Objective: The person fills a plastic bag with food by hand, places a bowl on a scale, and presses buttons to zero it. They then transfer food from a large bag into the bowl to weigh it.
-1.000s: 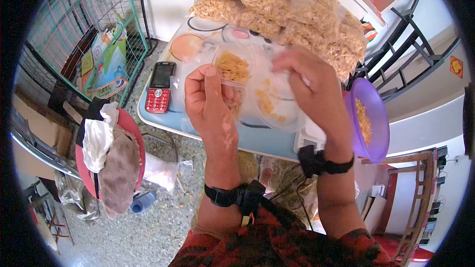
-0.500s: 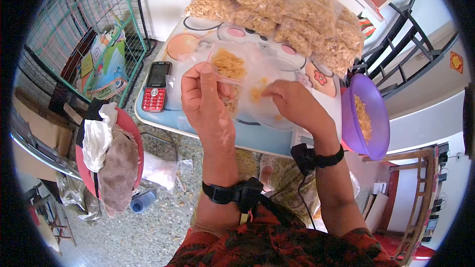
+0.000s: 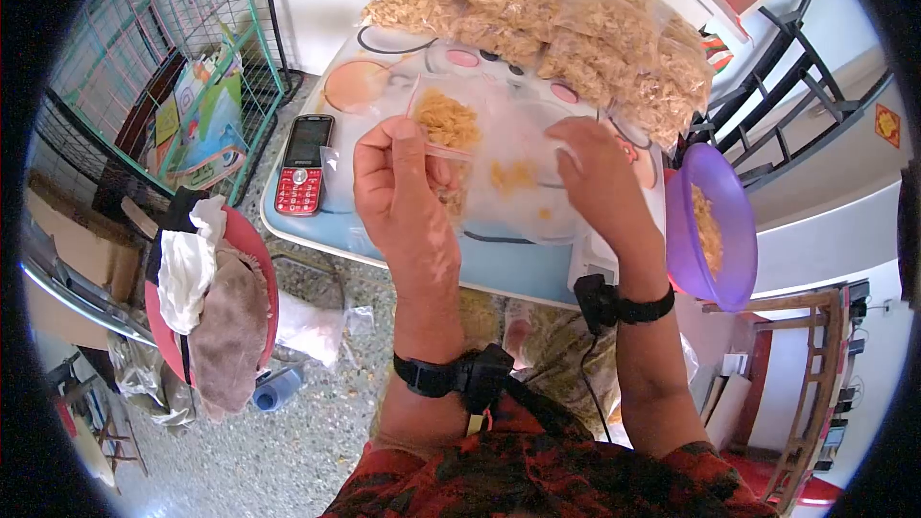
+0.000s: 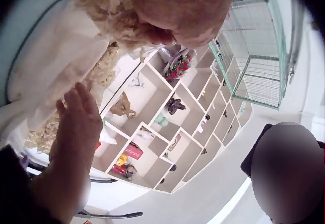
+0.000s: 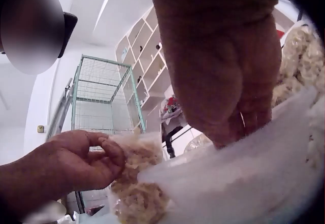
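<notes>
My left hand (image 3: 408,187) pinches the edge of a clear plastic bag (image 5: 139,183) between thumb and curled fingers. Pale yellow dried strips (image 3: 446,120) fill part of that bag. To its right lies a translucent, whitish round dish (image 3: 532,216) with a few loose yellow strips (image 3: 513,175) in it. My right hand (image 3: 604,177) hovers over the dish's right side, fingers loosely bent and spread from the thumb. From the left wrist, the right hand's fingers (image 4: 76,102) overlap the whitish plastic, and no strip shows between them.
Several filled bags (image 3: 595,38) are piled at the table's back. A red-and-black phone (image 3: 305,165) lies at the left edge. A purple basin (image 3: 734,230) with more strips stands at the right. Part of a white device (image 3: 593,264) shows under my right wrist.
My right hand went down and left to the strips in the dish, then drew back up and right. The left hand keeps its hold on the bag, almost unmoved.
</notes>
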### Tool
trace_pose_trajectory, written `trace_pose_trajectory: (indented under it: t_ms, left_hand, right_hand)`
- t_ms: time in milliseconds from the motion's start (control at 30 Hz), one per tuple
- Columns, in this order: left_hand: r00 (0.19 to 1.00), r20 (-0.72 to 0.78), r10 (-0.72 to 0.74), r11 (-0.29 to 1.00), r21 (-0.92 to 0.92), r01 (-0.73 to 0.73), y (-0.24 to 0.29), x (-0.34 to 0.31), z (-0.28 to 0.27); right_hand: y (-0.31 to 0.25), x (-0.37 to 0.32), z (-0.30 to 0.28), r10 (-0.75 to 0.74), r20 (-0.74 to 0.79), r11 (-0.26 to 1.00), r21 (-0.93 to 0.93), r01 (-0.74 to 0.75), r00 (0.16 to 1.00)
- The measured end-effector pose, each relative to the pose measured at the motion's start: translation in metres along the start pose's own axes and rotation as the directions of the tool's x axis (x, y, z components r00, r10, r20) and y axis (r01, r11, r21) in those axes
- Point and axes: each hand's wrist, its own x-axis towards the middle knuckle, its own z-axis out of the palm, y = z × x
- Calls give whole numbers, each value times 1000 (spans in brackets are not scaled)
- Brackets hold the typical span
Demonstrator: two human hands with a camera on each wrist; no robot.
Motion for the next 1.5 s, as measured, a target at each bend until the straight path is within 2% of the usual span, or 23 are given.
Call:
trace_pose_trajectory:
  t_ms: [33, 133, 267, 367, 467, 567, 667, 767, 867, 967, 1033, 1133, 1200, 1300, 1400, 1500]
  left_hand:
    - [1000, 7, -2, 1000, -4, 2, 1, 0, 0]
    - [1000, 12, -4, 1000, -3, 4, 1, 0, -2]
    - [1000, 5, 6, 1000, 17, -6, 0, -1, -2]
    - [1000, -11, 19, 999, 35, -19, -1, 0, -1]
    - [1000, -7, 11, 999, 32, -11, -2, 0, -2]
    - [1000, -3, -3, 1000, 27, 3, -3, 1, -2]
    - [1000, 4, 10, 1000, 22, -11, -4, 1, -2]
    - [1000, -22, 2, 1000, 20, -1, -1, -1, 0]
    - [1000, -17, 4, 999, 37, -4, -1, -1, -1]
    - [1000, -6, -7, 1000, 26, 7, -2, -3, 2]
    - [1000, 14, -19, 1000, 17, 19, -2, -4, 2]
    - [999, 6, -53, 999, 13, 53, -3, -4, 2]
    - [998, 4, -69, 997, 28, 68, -2, -4, 2]
    - [997, 22, -75, 995, 63, 74, 0, -5, 3]
    - [995, 35, -90, 994, 60, 88, -4, -3, 0]
    - [994, 30, -108, 994, 34, 107, -7, 0, -3]
  right_hand:
    - [4, -2, -4, 26, -94, 998, -58, -31, 995]
    - [17, -7, -11, 307, -74, 949, -57, -311, 949]
    - [37, -10, -2, 374, 31, 925, -83, -371, 927]
    - [34, -5, 5, 475, 80, 875, -152, -460, 876]
    - [34, -5, 3, 409, -29, 904, -124, -409, 912]
    - [28, 0, -15, 348, -99, 937, 6, -349, 932]
    - [14, 9, -40, 468, -33, 877, 140, -460, 883]
    - [21, 5, -49, 415, -95, 892, 240, -384, 905]
    - [18, 9, -65, 451, -223, 892, 98, -440, 864]
    - [-19, 27, -101, 530, -189, 847, 172, -503, 827]
    - [-23, 37, -111, 354, -330, 934, 71, -351, 875]
    - [-37, 55, -118, 208, -424, 973, -4, -231, 881]
    - [-48, 68, -119, 135, -443, 980, -75, -187, 886]
    - [-74, 83, -117, 152, -387, 974, -99, -204, 909]
    - [-101, 90, -107, 138, -410, 987, -23, -162, 901]
    - [-106, 96, -97, -92, -424, 981, -192, 9, 901]
